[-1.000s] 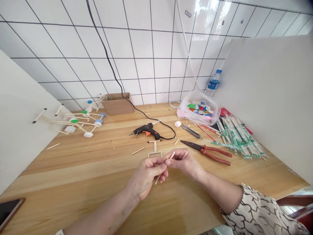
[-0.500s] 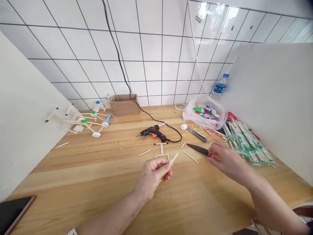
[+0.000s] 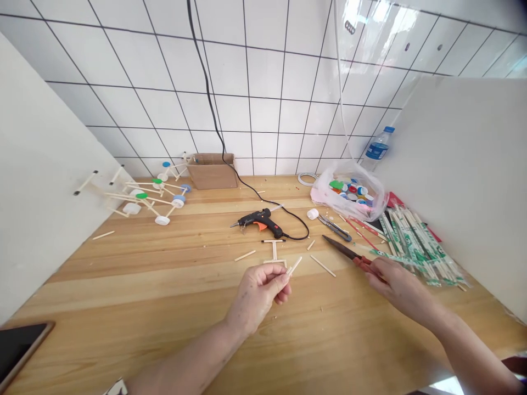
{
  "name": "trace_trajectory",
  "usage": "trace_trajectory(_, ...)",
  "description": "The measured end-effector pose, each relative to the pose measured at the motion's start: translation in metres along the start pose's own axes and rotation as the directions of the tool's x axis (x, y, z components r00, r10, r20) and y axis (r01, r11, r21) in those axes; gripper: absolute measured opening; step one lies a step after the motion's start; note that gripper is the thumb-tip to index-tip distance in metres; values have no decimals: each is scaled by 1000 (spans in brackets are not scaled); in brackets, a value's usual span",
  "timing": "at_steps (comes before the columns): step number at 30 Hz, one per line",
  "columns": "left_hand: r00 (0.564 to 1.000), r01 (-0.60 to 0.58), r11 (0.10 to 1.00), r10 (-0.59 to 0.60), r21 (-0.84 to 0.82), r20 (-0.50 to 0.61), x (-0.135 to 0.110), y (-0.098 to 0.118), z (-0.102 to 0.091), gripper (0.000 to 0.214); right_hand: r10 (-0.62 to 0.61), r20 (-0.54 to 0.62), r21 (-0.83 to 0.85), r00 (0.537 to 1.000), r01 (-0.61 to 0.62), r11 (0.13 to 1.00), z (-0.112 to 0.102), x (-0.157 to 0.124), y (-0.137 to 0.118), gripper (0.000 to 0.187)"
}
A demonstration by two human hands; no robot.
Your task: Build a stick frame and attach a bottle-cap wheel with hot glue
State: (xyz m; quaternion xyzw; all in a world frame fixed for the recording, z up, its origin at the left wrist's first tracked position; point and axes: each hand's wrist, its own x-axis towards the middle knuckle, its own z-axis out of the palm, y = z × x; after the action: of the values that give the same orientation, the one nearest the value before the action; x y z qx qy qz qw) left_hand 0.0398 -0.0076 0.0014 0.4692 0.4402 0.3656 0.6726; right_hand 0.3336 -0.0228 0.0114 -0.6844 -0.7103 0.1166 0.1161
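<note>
My left hand (image 3: 263, 293) pinches short pale wooden sticks (image 3: 295, 266) between thumb and fingers, above the middle of the table. To the right, my right hand (image 3: 393, 280) has its fingers round the red handles of a pair of scissors (image 3: 343, 249). The dark blades point to the upper left, close to the tabletop. Just beyond my left hand lies a small frame of glued sticks (image 3: 275, 251) with dark-tipped ends, its near part hidden by the hand. A loose stick (image 3: 323, 266) lies between my two hands.
A black glue gun (image 3: 263, 220) lies ahead with its cord trailing. Behind the scissors are a utility knife (image 3: 335, 227) and a bag of bottle caps (image 3: 349, 192). Wrapped chopsticks (image 3: 420, 244) lie right; stick-and-cap models (image 3: 152, 197) stand left. A phone (image 3: 22, 351) is front left.
My right hand has drawn back a little to the right and nearer with the scissors, showing more of the red handles. My left hand keeps its pinch. The camera view has shifted slightly.
</note>
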Motion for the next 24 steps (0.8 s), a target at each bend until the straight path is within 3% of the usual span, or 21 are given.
trace_trajectory(3, 1000, 6, 1000, -6, -3, -5, 1, 0, 0, 22, 149, 74, 320, 986, -165, 933, -7, -7, -8, 28)
trace_trajectory(6, 1000, 12, 1000, -12, -8, -22, 1, 1, 0, 21, 180, 292, 633, 939, -331, 700, -9, -18, -18, 29)
trace_trajectory(8, 1000, 12, 1000, -12, -9, -26, 1, 3, 0, 21, 87, 433, 772, 897, -419, 477, -6, -25, -27, 31)
trace_trajectory(10, 1000, 14, 1000, -14, -13, -26, 0, 5, 0, 21, -40, 503, 839, 863, -477, 261, -1, -29, -39, 28)
trace_trajectory(12, 1000, 17, 1000, -18, -13, -24, -2, 7, 0, 21, -136, 534, 844, 834, -516, 145, 3, -32, -51, 22)
trace_trajectory(15, 1000, 23, 1000, -23, -12, -19, -3, 8, 1, 21, -186, 536, 843, 823, -511, 166, 6, -35, -66, 20)
trace_trajectory(24, 997, 80, 996, -80, -38, -8, -7, 7, 4, 16, -103, 511, 780, 853, -410, 474, 2, -43, -83, 34)
